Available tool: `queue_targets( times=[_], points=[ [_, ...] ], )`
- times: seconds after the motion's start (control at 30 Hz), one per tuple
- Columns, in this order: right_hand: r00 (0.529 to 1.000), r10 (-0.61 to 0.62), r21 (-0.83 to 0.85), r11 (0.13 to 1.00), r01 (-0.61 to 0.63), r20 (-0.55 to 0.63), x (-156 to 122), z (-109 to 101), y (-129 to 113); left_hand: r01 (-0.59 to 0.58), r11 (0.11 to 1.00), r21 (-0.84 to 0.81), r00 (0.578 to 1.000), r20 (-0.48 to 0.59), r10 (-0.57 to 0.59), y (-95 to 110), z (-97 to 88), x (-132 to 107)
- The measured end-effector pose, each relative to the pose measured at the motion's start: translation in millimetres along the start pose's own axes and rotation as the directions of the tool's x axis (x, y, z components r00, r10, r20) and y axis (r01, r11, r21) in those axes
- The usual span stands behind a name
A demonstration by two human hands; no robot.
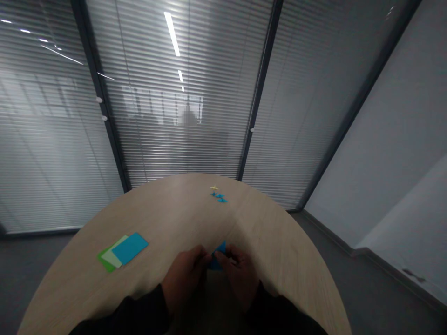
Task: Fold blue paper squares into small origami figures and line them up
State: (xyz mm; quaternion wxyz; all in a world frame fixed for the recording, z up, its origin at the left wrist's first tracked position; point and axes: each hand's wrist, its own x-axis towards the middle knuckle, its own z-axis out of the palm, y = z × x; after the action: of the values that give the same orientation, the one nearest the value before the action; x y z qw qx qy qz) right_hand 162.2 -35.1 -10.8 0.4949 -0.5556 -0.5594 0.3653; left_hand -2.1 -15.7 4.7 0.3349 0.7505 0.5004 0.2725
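Table (174, 209), blue paper (218, 257) apparently between hands (183, 279)

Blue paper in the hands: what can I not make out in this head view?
Head view:
- Blue paper: most of it and its folds are hidden by the left hand and right hand.
- Small blue shapes: too small to read.
- Small yellow shape: too small to read.

Glass partitions (167, 116) with horizontal blinds stand behind the round wooden bench (157, 209), and dark metal frames (261, 79) divide them. On the right side is a pale grey wall (377, 139) with a skirting (328, 231) along its bottom. The grey floor (384, 274) goes around the bench. A long ceiling lamp (172, 33) reflects in the glass, and the light is cool.
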Motion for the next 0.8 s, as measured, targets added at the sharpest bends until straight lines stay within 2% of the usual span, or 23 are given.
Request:
queue_targets(
  times=[0.17,0.33,0.5,0.67,0.8],
  points=[
    [0.997,0.001,-0.004,1.000,-0.001,-0.075,1.5,-2.8,-0.3,-0.002,0.999,0.047,1.000,0.013,0.001,1.4,0.0,1.5],
    [0.998,0.060,0.020,0.998,-0.060,-0.013,5.0,-3.7,-2.8,-0.019,0.994,0.106,1.000,0.006,0.018,0.1,1.6,1.1],
    [0.997,0.029,0.033,0.999,-0.027,-0.073,6.4,-9.1,-8.4,-0.050,0.995,0.086,0.999,0.024,0.048,-1.6,3.1,1.3],
    [0.985,0.020,0.073,0.997,-0.008,-0.171,10.0,-14.6,-5.1,-0.039,0.997,0.074,0.999,-0.019,0.040,-1.8,3.1,2.0],
    [0.987,0.053,0.131,0.991,-0.033,-0.153,14.0,-15.2,2.7,-0.008,0.999,-0.036,0.999,-0.047,0.006,-2.3,0.8,0.9]
  ],
)
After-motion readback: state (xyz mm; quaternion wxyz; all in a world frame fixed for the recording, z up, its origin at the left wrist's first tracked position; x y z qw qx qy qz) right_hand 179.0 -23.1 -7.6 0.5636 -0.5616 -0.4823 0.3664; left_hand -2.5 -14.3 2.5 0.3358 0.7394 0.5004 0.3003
